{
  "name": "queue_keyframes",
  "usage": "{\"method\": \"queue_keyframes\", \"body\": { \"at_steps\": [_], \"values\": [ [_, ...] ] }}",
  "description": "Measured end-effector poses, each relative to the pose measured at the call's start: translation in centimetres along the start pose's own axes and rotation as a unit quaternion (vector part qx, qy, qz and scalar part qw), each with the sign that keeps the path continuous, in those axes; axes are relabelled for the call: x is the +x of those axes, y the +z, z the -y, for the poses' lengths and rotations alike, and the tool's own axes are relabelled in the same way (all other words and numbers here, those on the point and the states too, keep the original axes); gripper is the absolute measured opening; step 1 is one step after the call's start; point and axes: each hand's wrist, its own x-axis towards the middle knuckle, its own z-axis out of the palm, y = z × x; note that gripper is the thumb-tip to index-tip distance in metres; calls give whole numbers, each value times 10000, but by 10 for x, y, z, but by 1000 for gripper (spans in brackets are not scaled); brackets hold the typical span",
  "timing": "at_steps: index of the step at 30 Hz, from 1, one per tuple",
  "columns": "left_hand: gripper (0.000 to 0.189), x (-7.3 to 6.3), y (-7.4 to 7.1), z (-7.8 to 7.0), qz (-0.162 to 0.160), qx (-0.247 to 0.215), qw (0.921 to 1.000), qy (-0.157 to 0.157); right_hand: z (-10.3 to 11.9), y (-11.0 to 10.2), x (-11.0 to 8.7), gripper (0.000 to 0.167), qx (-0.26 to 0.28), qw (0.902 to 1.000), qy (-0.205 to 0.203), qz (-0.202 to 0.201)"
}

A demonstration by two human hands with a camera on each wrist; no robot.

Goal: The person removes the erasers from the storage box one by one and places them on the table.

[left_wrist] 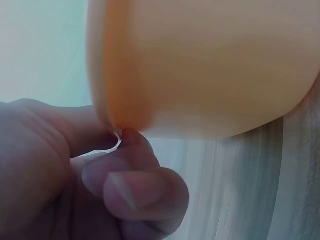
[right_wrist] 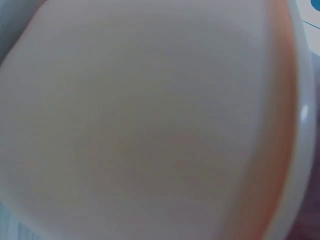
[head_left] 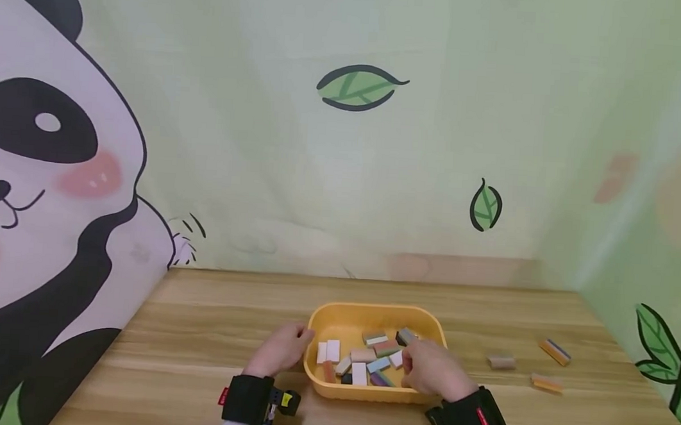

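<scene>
A yellow plastic basin (head_left: 374, 394) stands on the wooden table, holding several small rectangular blocks in white, blue, brown, grey and other colours. My left hand (head_left: 281, 349) is at its left end. In the left wrist view, the thumb and a finger of that hand (left_wrist: 100, 170) pinch the basin's rim. Reaching over the right side of the basin is my right hand (head_left: 433, 368), fingers pointing down among the blocks. A dark grey block (head_left: 406, 336) and a white block (head_left: 396, 358) lie right by its fingers. The fingertips are hidden; the right wrist view is mostly the basin's outer wall (right_wrist: 150, 120).
To the right of the basin, a greyish-brown piece (head_left: 501, 361) and two striped blocks, one farther back (head_left: 555, 352) and one nearer (head_left: 547, 384), lie on the table (head_left: 195, 333). A printed backdrop with a panda and leaves rises behind the table and along its sides.
</scene>
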Motion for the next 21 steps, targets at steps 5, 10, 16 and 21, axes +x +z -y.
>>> {"method": "queue_keyframes", "body": {
  "at_steps": [5, 10, 16, 21],
  "values": [
    [31, 2, 0, 0, -23, 5, 10000, 21, -9, -21, 0, 16, 677, 9956, -548, 359],
    [31, 2, 0, -1, 86, -117, 9999, 0, -12, -68, -4, 14, 726, 9947, -663, 291],
    [30, 1, -2, 0, -15, -170, 9998, -119, -33, -115, 11, 15, 213, 9975, -664, -123],
    [31, 0, -1, 1, 11, -139, 9998, -154, -79, -132, 29, 13, -34, 9987, -504, -110]
  ]
}}
